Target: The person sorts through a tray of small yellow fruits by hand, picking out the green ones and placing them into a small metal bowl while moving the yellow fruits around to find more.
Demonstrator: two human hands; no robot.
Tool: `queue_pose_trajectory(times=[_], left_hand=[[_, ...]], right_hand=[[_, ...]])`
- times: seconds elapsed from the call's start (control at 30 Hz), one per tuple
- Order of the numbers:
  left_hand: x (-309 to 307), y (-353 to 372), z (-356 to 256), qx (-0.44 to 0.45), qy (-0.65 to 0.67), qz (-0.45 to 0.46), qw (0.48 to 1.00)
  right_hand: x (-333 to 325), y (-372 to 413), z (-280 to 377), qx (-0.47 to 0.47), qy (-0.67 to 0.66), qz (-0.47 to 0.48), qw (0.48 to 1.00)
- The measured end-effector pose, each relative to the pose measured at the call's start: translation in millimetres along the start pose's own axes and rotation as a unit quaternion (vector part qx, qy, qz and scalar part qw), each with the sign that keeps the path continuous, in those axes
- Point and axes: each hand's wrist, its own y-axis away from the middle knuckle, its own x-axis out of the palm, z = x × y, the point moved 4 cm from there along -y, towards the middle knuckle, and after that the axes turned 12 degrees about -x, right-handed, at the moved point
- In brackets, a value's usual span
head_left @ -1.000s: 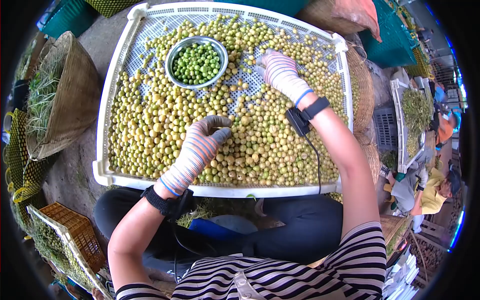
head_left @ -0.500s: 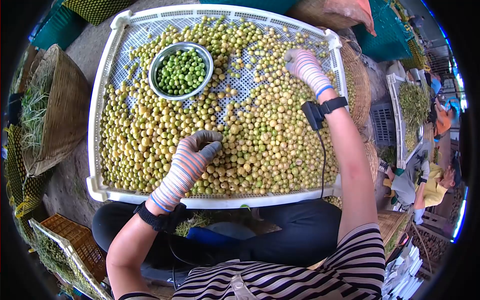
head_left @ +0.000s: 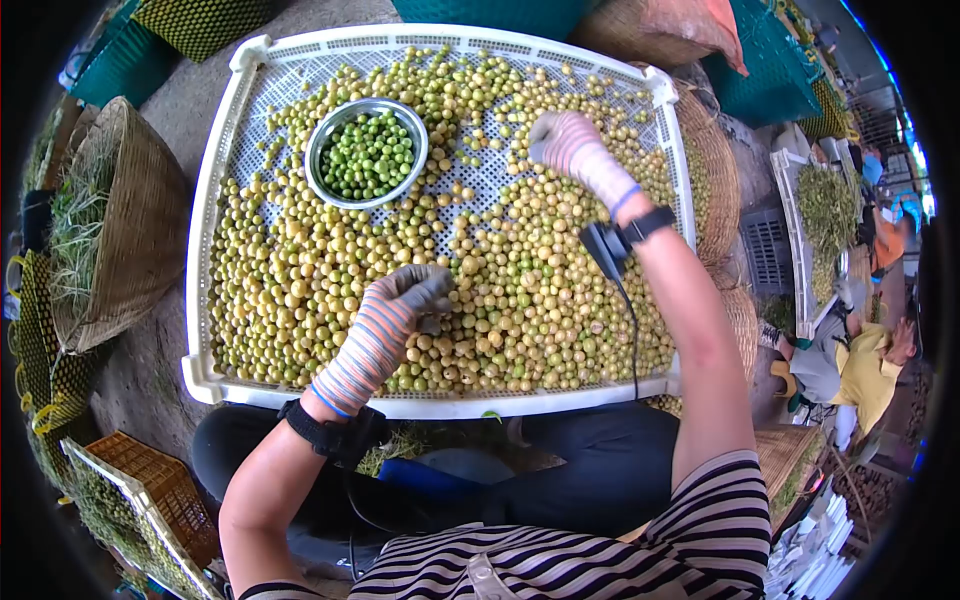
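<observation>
**Yellow-green fruit covers a sorting tray**

Yellow-green round fruit point(head_left: 520, 290) lies thick across a white perforated plastic tray point(head_left: 450, 408) that rests in front of a seated person in a striped shirt, its near rim above their lap. The left hand point(head_left: 395, 310), in a striped glove, is down on the fruit in the near half of the tray. Its grey fingertips point(head_left: 432, 288) are curled in towards the thumb, and it cannot be told whether they pinch a fruit. Farther out, the gloved right hand point(head_left: 570, 145) is bunched into a loose fist just above the fruit near the tray's far right corner; anything inside it is hidden. A black band with a cable point(head_left: 605, 245) sits at that wrist. Towards the far left corner a steel bowl point(head_left: 309, 160) stands on the tray, holding greener fruit point(head_left: 367, 155). A woven basket point(head_left: 150, 230) lies beside the tray on the left, and a co-worker point(head_left: 860, 375) sits well apart on the right.
</observation>
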Motion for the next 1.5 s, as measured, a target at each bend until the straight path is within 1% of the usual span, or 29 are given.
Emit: queue_pose_trajectory(times=[0.03, 0.07, 0.1, 0.13, 0.17, 0.23, 0.27, 0.3, 0.33, 0.37, 0.43, 0.5, 0.57, 0.63, 0.7, 0.77, 0.8, 0.83, 0.9, 0.93, 0.97, 1.03, 1.07, 1.17, 1.3, 1.37, 1.4, 1.43, 1.5], left_hand=[[1, 2, -2, -0.022, 0.066, 0.005, 0.998], [2, 3, -5, -0.023, 0.066, 0.004, 0.998], [4, 3, -5, -0.059, 0.151, 0.025, 0.987], [6, 2, -4, -0.095, 0.233, 0.046, 0.967], [5, 2, -2, -0.094, 0.233, 0.046, 0.967], [3, 0, 0, -0.073, 0.265, 0.136, 0.952], [-2, -4, 2, -0.080, 0.233, 0.130, 0.960], [-5, -4, 2, -0.092, 0.263, 0.158, 0.947], [-7, 0, -6, -0.068, 0.244, 0.149, 0.956], [-8, 4, -18, -0.043, 0.224, 0.140, 0.963], [-18, 5, -48, 0.060, 0.168, 0.068, 0.982], [-33, -2, -78, 0.148, 0.174, 0.010, 0.974], [-50, -16, -104, 0.201, 0.133, 0.007, 0.971], [-58, -30, -116, 0.180, 0.089, -0.027, 0.979], [-58, -34, -119, 0.181, 0.050, -0.036, 0.982], [-37, -12, -117, 0.181, 0.025, -0.071, 0.981], [-32, -6, -113, 0.185, -0.010, -0.082, 0.979], [-29, 0, -109, 0.191, -0.045, -0.095, 0.976], [-25, 14, -93, 0.182, -0.058, -0.081, 0.978], [-23, 23, -87, 0.159, -0.079, -0.080, 0.981], [-22, 32, -79, 0.134, -0.098, -0.079, 0.983], [-21, 42, -62, 0.121, -0.058, -0.082, 0.988], [-19, 42, -57, 0.114, -0.040, -0.079, 0.990], [-15, 32, -45, 0.096, -0.045, -0.071, 0.992], [-14, 27, -45, 0.096, -0.045, -0.058, 0.993], [-14, 28, -44, 0.098, -0.035, -0.062, 0.993], [-13, 28, -44, 0.096, -0.041, -0.057, 0.993], [-13, 28, -45, 0.093, -0.047, -0.052, 0.993], [-14, 27, -44, 0.073, -0.042, -0.030, 0.996]], right_hand=[[14, 11, 21, -0.122, -0.016, 0.029, 0.992], [10, 41, 71, -0.163, -0.067, 0.093, 0.980], [19, 58, 99, -0.169, -0.071, 0.124, 0.975], [27, 73, 122, -0.265, -0.112, 0.140, 0.947], [37, 82, 135, -0.287, -0.184, 0.178, 0.923], [37, 78, 147, -0.248, -0.132, 0.198, 0.939], [29, 64, 143, -0.242, -0.058, 0.115, 0.962], [18, 41, 134, -0.234, 0.017, 0.029, 0.972], [11, 20, 124, -0.275, 0.118, -0.117, 0.947], [12, -4, 108, -0.278, 0.202, -0.111, 0.933], [29, -29, 89, -0.290, 0.309, -0.105, 0.900], [46, -28, 81, -0.274, 0.288, -0.016, 0.917], [32, 1, 83, -0.258, 0.296, 0.088, 0.916], [23, 19, 60, -0.300, 0.320, 0.145, 0.887], [0, 14, 30, -0.198, 0.212, 0.201, 0.936], [-34, -2, 34, -0.092, 0.254, 0.077, 0.960], [-37, -32, 28, -0.014, 0.254, 0.050, 0.966], [-32, -42, 16, -0.015, 0.253, 0.048, 0.966], [-26, -51, 14, -0.234, 0.244, -0.082, 0.938], [-28, -49, 18, -0.199, 0.251, -0.034, 0.947], [-31, -52, 15, -0.199, 0.251, -0.034, 0.947], [-38, -55, -10, 0.036, 0.288, 0.057, 0.955], [-45, -52, -11, 0.052, 0.264, 0.069, 0.961], [-53, -42, -7, -0.022, 0.181, 0.001, 0.983], [-44, -55, -15, -0.051, 0.220, 0.019, 0.974], [-44, -51, -1, -0.088, 0.292, 0.076, 0.949], [-41, -51, 5, -0.076, 0.330, 0.094, 0.936], [-35, -53, 8, -0.076, 0.328, 0.096, 0.937], [-28, -54, 14, -0.101, 0.437, 0.079, 0.890]])
